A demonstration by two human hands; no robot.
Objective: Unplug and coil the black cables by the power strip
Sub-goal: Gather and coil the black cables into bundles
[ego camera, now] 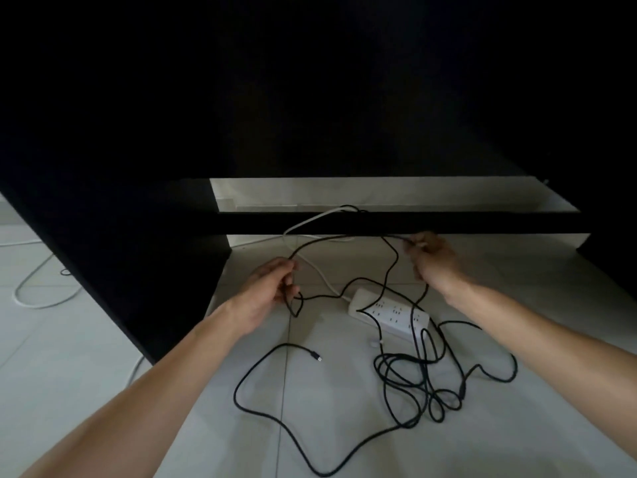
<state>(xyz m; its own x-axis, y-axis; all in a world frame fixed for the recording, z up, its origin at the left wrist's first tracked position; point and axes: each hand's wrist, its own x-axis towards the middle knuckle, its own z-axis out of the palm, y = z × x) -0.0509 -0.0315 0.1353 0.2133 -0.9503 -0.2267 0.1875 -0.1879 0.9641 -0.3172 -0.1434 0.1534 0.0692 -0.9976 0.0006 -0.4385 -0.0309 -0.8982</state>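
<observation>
A large black desk [144,188] fills the upper part of the view, its dark crossbar [448,223] running just above both hands. Under it lies a pale tiled floor [213,426]. Two bare forearms reach forward from the bottom corners.

Between the two hands and slightly nearer the person, a white power strip [396,313] lies flat on the floor; its white cord [312,220] rises past the left hand's far side and over the crossbar. Below the right hand, black cables [410,381] sit in a loose tangle of overlapping loops on the tiles, and one strand crosses the strip. Below the left hand, a long black strand curves across the floor to a free connector end [317,357].

The left hand [272,282] is curled closed around a thin black cable, holding a small loop that hangs beneath its fingers. The right hand [431,257], just under the crossbar, pinches a cable end between fingertips; the plug itself is too blurred to identify.
</observation>
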